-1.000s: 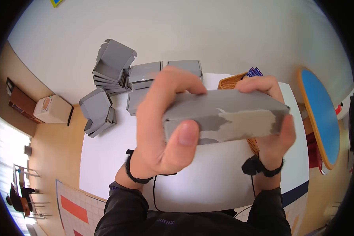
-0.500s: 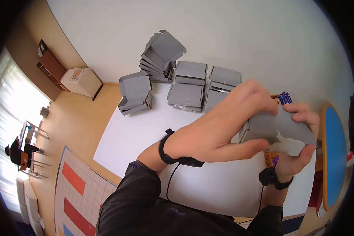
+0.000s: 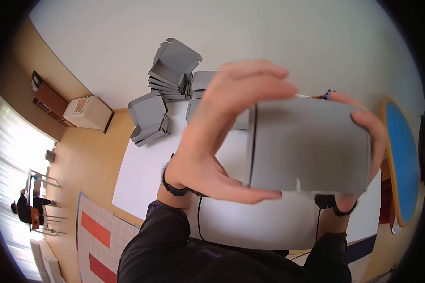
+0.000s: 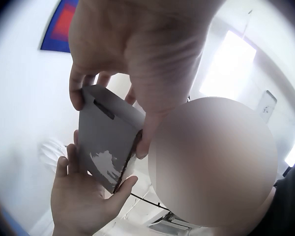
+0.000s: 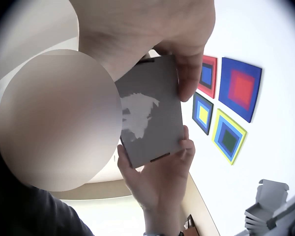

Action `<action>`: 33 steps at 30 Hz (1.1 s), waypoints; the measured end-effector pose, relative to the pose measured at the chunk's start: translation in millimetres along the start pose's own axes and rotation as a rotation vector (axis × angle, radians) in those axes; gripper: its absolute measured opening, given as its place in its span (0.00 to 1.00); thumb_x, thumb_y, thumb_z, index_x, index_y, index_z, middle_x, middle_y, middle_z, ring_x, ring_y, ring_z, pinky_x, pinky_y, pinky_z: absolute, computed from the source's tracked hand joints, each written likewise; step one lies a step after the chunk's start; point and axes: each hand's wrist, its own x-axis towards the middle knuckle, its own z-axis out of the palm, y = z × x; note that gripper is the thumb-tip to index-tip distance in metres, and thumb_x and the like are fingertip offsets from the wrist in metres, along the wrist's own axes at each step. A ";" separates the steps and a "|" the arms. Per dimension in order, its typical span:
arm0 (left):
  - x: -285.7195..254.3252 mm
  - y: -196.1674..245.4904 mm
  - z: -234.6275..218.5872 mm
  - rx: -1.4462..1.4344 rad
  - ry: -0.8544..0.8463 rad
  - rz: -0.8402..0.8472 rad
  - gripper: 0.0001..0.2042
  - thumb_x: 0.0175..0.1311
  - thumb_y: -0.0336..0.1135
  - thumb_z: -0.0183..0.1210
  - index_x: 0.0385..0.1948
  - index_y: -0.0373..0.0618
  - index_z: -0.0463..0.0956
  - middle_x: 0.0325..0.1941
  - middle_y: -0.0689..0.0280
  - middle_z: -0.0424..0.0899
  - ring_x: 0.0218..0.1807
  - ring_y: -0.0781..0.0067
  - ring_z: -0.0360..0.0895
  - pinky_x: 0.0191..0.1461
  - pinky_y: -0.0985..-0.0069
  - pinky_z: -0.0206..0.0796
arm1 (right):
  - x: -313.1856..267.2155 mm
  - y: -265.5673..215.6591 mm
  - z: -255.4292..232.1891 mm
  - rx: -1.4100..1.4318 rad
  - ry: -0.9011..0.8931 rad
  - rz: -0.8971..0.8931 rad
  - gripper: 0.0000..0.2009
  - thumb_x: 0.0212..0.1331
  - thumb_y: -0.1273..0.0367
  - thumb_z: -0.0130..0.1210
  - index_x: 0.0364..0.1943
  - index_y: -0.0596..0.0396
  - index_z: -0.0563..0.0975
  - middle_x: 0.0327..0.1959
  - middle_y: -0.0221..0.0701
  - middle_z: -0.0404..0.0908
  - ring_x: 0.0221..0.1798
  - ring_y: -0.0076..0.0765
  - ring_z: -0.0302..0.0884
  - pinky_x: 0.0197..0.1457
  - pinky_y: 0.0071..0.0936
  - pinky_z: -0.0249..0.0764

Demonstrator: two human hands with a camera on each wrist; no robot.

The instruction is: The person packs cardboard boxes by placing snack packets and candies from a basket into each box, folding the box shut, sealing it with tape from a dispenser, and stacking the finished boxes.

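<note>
A closed grey cardboard box is held up close to the head camera, above the table. My left hand grips its left end, thumb along the near edge and fingers over the far one. At the opposite end my right hand holds on, fingers bent over the far right corner and thumb low at the near corner. The wrist views show the box's underside, where a pale torn patch breaks the grey surface. Purple packets peek out behind the box, which hides most of their basket.
On the white table an open grey box sits at the left, near a stack of open boxes. Closed grey boxes stand behind my left hand. A blue wood-rimmed panel is at the right.
The box was first held edge-on with its torn patch showing, then farther right. Now its broad grey face shows and it is nearer the middle. The left hand followed and still grips it.
</note>
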 end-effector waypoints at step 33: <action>-115.1 -121.8 -117.5 0.569 -0.677 -0.866 0.40 0.56 0.43 0.76 0.73 0.40 0.73 0.71 0.55 0.75 0.70 0.51 0.74 0.75 0.63 0.67 | -2.6 21.1 6.1 -0.465 -0.898 0.338 0.35 0.59 0.61 0.74 0.70 0.53 0.75 0.65 0.45 0.82 0.67 0.56 0.79 0.71 0.44 0.74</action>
